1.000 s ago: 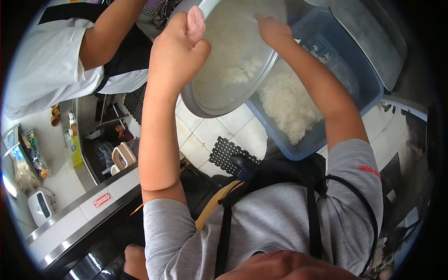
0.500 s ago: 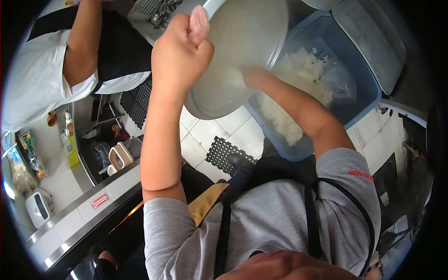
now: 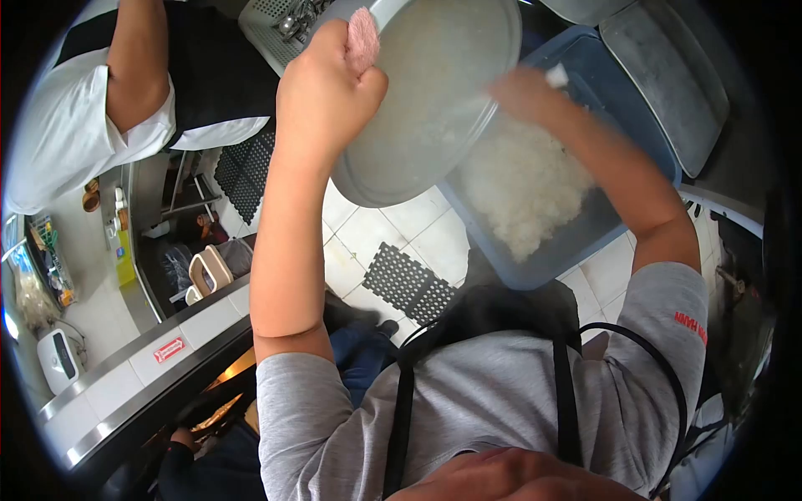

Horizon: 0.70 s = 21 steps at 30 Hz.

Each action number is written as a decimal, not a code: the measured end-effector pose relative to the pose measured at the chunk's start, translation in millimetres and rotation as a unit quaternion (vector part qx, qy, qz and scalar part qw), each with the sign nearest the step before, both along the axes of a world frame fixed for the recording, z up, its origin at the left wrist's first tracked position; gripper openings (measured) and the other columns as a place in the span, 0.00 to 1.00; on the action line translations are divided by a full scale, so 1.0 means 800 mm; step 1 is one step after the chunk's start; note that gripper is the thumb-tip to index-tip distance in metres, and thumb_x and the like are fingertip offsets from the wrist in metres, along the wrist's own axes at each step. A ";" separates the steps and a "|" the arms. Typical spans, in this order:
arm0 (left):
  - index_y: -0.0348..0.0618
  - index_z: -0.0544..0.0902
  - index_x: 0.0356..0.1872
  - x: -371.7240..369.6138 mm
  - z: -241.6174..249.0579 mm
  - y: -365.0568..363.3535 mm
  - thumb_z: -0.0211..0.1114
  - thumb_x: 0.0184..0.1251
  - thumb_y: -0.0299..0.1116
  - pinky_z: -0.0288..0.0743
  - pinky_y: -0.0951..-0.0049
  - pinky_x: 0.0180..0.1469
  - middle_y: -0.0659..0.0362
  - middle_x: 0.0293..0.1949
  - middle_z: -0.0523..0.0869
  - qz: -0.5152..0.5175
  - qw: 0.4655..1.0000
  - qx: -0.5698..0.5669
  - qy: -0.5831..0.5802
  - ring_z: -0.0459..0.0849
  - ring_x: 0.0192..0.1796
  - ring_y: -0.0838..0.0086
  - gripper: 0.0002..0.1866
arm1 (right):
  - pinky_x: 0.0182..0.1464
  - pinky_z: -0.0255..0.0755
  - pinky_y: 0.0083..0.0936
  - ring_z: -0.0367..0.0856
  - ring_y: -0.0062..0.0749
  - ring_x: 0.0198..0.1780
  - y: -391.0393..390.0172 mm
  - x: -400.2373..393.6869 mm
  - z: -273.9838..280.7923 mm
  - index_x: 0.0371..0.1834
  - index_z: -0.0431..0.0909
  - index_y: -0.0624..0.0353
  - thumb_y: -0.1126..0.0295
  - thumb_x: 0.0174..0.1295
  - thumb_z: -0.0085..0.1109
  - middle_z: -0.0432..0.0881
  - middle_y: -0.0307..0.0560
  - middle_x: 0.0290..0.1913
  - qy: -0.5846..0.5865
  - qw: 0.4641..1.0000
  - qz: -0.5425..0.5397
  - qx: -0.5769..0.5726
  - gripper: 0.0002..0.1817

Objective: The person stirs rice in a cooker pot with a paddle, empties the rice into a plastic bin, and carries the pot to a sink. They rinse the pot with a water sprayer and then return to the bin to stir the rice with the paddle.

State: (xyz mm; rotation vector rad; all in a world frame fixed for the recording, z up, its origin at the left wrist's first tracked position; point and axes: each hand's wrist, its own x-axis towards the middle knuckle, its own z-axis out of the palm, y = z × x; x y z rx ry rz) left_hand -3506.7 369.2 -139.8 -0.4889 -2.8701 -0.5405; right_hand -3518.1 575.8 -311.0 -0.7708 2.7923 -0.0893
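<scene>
A large metal pot point(image 3: 409, 125), tilted with its mouth toward me, has a pale, cloudy inside. My left hand point(image 3: 326, 96) is closed around a folded pink cloth point(image 3: 362, 42) at the pot's upper left edge. Beside the pot's right rim, above a blue tub point(image 3: 547, 274), is my right hand point(image 3: 530, 93). Motion smears its fingers, so whether it holds anything cannot be made out. A small white piece point(image 3: 557, 76) shows next to that hand. In the tub lies a heap of white cooked rice point(image 3: 530, 192), hazy as if behind steam.
Metal trays point(image 3: 668, 83) stand right of the tub. A grey perforated basket point(image 3: 261, 33) with metal utensils is at the top left. At left, a person in a white shirt and black apron point(image 3: 217, 75) stands close by. Black perforated mats point(image 3: 408, 280) lie on the tiled floor.
My right hand has moved right and up, from inside the pot to above the tub. The pot and my left hand have barely shifted. The clear plastic in the tub is now hidden.
</scene>
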 end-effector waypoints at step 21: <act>0.33 0.72 0.29 -0.052 -0.008 -0.030 0.55 0.41 0.32 0.67 0.75 0.32 0.55 0.22 0.74 0.017 0.999 0.044 -0.028 0.71 0.26 0.73 0.13 | 0.47 0.66 0.33 0.71 0.41 0.49 -0.122 -0.074 0.019 0.59 0.56 0.36 0.48 0.56 0.38 0.71 0.49 0.50 -0.038 0.886 -0.237 -0.396 0.26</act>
